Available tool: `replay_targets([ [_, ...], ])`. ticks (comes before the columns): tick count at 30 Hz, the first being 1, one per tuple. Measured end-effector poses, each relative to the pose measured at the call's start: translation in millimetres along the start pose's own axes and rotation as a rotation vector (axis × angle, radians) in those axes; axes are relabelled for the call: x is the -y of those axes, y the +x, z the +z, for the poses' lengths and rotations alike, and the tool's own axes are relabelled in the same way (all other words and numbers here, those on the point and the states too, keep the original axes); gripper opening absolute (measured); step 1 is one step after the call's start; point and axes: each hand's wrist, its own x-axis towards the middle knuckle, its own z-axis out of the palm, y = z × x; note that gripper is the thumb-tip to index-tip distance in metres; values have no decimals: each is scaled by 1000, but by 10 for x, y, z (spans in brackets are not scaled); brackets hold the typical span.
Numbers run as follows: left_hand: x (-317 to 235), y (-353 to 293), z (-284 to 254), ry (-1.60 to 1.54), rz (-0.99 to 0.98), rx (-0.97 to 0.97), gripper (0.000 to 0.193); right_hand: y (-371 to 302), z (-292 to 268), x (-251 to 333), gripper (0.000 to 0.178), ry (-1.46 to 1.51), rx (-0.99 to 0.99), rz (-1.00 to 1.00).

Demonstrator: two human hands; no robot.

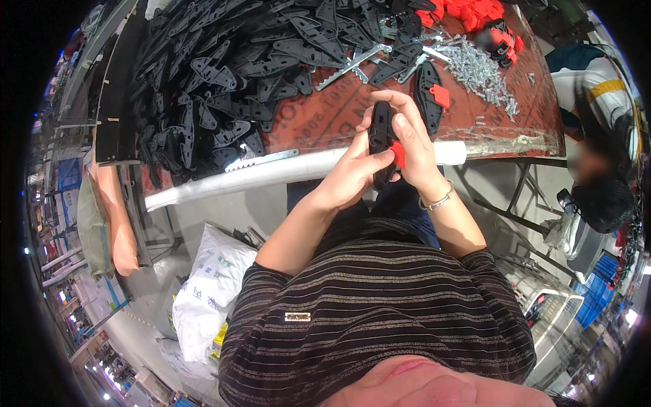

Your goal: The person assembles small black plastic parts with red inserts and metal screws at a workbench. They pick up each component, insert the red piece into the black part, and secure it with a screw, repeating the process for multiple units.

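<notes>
In front of my chest, over the table's near edge, both hands grip one long black plastic piece (pixel 382 129), held upright in the view. A small red tab (pixel 398 155) sticks out of its right side. My left hand (pixel 349 175) wraps its lower left side, thumb lying across it by the tab. Around the right side curls my right hand (pixel 419 154), its fingers reaching over the top. Just beyond lies a similar black piece (pixel 427 78) with a red tab (pixel 439 95). Toothed metal strips (pixel 352 68) rest among the black parts farther off.
A big heap of black plastic parts (pixel 217 71) covers the table's left and back. Small metal springs (pixel 478 71) and red plastic pieces (pixel 471 13) lie back right. A white tube (pixel 258 178) runs along the near edge. Another person (pixel 603 95) is at the right. A white sack (pixel 210 285) stands left.
</notes>
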Motion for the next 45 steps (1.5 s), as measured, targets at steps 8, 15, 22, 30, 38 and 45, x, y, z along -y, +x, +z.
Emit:
replay_targets([
  [8,74,34,52,27,-68,-48,62,41,11,-78,29,-15,-90,-71],
  [15,78,40,45,-45,4,-31,59,56,4,-98,32,78,-19,-110],
  [22,92,103,9,-197,146,-153,33,-93,-77,-56,38,-98,-239,-89],
  [30,216,185,58,-16,195,-114,36,-400,-183,28,41,-365,-318,-60],
  [38,104,216,-87,271,337,-259,38,-252,-835,238,34,-240,-626,-174],
  [45,109,553,40,267,190,-139,54,3,-753,113,35,-582,-660,-112],
])
